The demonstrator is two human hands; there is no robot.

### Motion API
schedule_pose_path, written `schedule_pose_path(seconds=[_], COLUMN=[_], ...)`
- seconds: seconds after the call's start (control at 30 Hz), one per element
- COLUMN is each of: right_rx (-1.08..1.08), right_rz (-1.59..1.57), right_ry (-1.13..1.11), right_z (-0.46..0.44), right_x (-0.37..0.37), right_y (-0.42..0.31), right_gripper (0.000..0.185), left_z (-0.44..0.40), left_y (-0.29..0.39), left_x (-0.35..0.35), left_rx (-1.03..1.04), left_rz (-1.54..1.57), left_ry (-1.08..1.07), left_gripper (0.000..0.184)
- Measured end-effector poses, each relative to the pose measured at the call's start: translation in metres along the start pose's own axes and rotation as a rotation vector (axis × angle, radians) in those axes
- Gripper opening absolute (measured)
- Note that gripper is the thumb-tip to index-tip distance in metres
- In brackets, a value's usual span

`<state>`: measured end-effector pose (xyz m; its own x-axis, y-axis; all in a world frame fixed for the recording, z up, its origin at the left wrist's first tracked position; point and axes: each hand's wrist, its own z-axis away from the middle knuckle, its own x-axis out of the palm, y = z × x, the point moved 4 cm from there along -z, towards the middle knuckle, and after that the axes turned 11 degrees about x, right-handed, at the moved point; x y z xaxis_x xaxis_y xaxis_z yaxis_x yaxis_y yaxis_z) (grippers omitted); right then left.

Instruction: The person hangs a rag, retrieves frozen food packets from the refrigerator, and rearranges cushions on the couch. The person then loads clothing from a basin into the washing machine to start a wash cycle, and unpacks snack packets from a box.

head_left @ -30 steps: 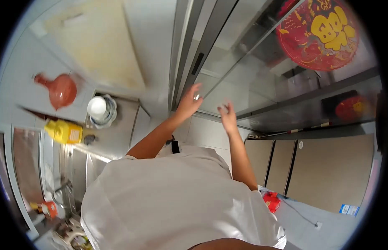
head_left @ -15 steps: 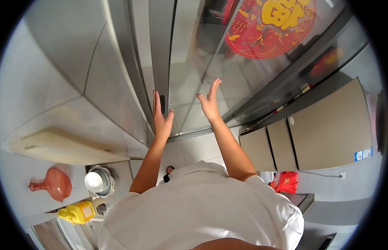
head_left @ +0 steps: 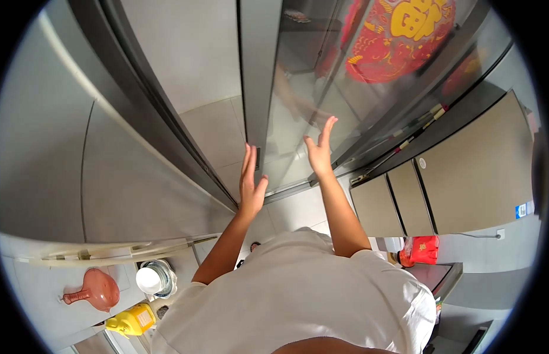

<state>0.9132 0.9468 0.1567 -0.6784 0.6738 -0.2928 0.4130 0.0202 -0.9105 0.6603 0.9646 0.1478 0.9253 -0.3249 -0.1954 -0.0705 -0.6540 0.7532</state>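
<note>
A grey-framed glass sliding door (head_left: 260, 76) stands partly open in front of me, a gap on its left side. My left hand (head_left: 251, 180) is at the door's edge frame beside the dark recessed handle (head_left: 258, 158), fingers stretched and thumb apart. My right hand (head_left: 321, 147) is raised in front of the glass pane, thumb and fingers spread, nothing in it. Whether it touches the glass I cannot tell. A round red decoration with yellow characters (head_left: 398, 44) is on the glass above.
On the right is a beige refrigerator (head_left: 469, 171), with a red bag (head_left: 425, 250) below it. At lower left are stacked bowls (head_left: 153, 279), a yellow jug (head_left: 133, 320) and a reddish ladle-shaped item (head_left: 96, 289) on the wall. Tiled floor (head_left: 295, 207) shows below my hands.
The door has slid right, widening the gap on its left. My left hand has come to its edge from in front of it. The view has turned, and my right hand remains spread.
</note>
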Motion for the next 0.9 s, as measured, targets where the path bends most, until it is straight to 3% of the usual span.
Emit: schedule_pose_path(seconds=[0.07,0.13,0.2,0.33,0.4,0.47,0.53,0.6,0.63,0.67,0.73,0.8,0.83,0.9], right_rx=[-0.019,0.072,0.078,-0.258,-0.470,-0.628,-0.593,-0.283,-0.175,-0.114,-0.252,-0.174,-0.063,-0.076], right_rz=[0.095,-0.065,-0.134,-0.019,-0.041,0.044,-0.062,-0.066,-0.047,0.152,0.286,0.211,0.403,0.453], right_ry=[0.068,0.136,0.295,0.440,0.337,0.077,-0.208,-0.628,-0.767,-0.900,-0.905,-0.703,-0.765,-0.697], right_z=[-0.013,-0.021,-0.025,-0.009,-0.006,-0.011,-0.029,-0.051,-0.061,-0.070,-0.082,-0.102,-0.111,-0.128], right_x=[-0.019,-0.044,-0.065,-0.077,-0.072,-0.061,-0.051,-0.038,-0.032,-0.033,-0.024,-0.020,-0.024,-0.035], right_y=[0.009,0.009,0.014,-0.012,-0.022,-0.051,-0.068,-0.045,-0.034,-0.021,0.028,0.034,0.034,0.051], right_gripper=[0.102,0.099,0.072,0.038,0.024,0.025,0.018,0.016,0.015,0.017,0.016,0.019,0.028,0.032], left_z=[-0.012,-0.022,-0.034,-0.071,-0.093,-0.109,-0.130,-0.165,-0.184,-0.197,-0.221,-0.233,-0.241,-0.253], left_y=[0.001,-0.004,-0.007,-0.038,-0.055,-0.084,-0.109,-0.117,-0.123,-0.126,-0.106,-0.079,-0.081,-0.086], left_x=[0.015,0.030,0.048,0.080,0.097,0.119,0.144,0.172,0.188,0.205,0.238,0.276,0.288,0.311], left_rx=[-0.016,0.025,-0.062,-0.200,-0.243,-0.422,-0.491,-0.401,-0.391,-0.388,-0.312,-0.475,-0.499,-0.515], left_rz=[0.136,0.136,0.249,0.568,0.708,0.687,0.625,0.583,0.577,0.582,0.716,0.527,0.494,0.474], left_ry=[-0.032,-0.072,-0.113,-0.157,-0.183,-0.104,-0.095,-0.113,-0.231,-0.245,-0.421,-0.668,-0.779,-0.900], left_gripper=[0.067,0.062,0.058,0.042,0.036,0.029,0.025,0.026,0.031,0.031,0.039,0.042,0.040,0.040])
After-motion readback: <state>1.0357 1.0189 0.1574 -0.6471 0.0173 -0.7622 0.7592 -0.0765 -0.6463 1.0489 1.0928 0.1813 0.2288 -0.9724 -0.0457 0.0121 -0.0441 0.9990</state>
